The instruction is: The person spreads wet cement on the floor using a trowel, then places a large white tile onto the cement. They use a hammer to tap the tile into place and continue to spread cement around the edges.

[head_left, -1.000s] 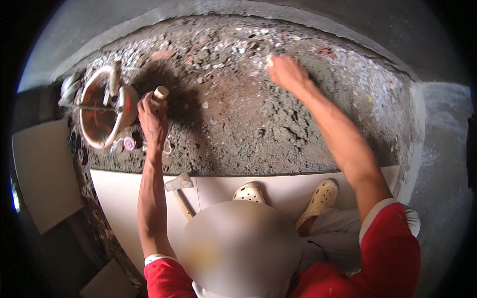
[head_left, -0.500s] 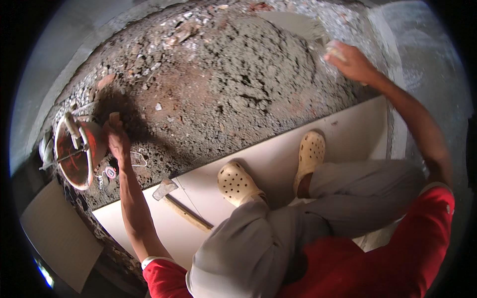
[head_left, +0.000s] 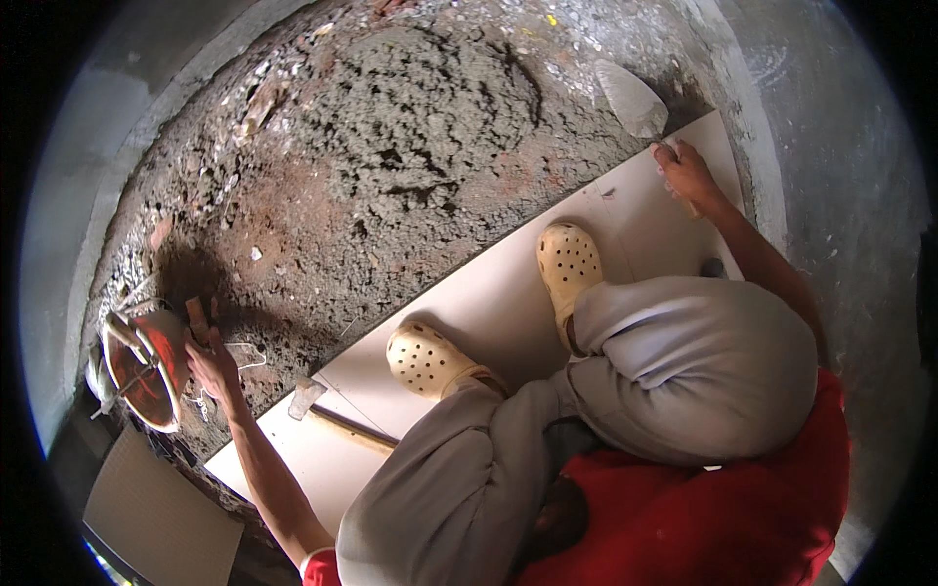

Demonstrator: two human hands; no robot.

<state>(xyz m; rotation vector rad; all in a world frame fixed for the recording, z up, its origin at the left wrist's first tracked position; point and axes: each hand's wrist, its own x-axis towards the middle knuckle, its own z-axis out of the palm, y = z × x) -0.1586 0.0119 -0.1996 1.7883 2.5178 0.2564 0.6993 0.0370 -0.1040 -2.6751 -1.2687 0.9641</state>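
Observation:
My right hand (head_left: 689,179) is closed around the handle of a trowel (head_left: 630,100). Its grey, mortar-smeared blade lies over the rubble just beyond the white tile edge. At the left, my left hand (head_left: 213,369) reaches beside a red bucket (head_left: 147,366), its fingers around a short brown piece (head_left: 197,318) that sticks up; whether this is wood or brick I cannot tell. Rough grey mortar (head_left: 420,107) is spread over the rubble bed, on the far side of the tiles. A hammer (head_left: 347,431) with a wooden handle rests on the tile near my left forearm.
White tiles (head_left: 469,293) run diagonally under my cream clogs (head_left: 570,256). A grey wall (head_left: 840,195) rises at the right. A loose tile panel (head_left: 161,503) leans at the lower left. White string (head_left: 252,354) lies by the bucket.
My right hand has drawn back toward me with the trowel, from the far rubble to above the tile edge. My left hand stays beside the bucket. The whole view has shifted and turned.

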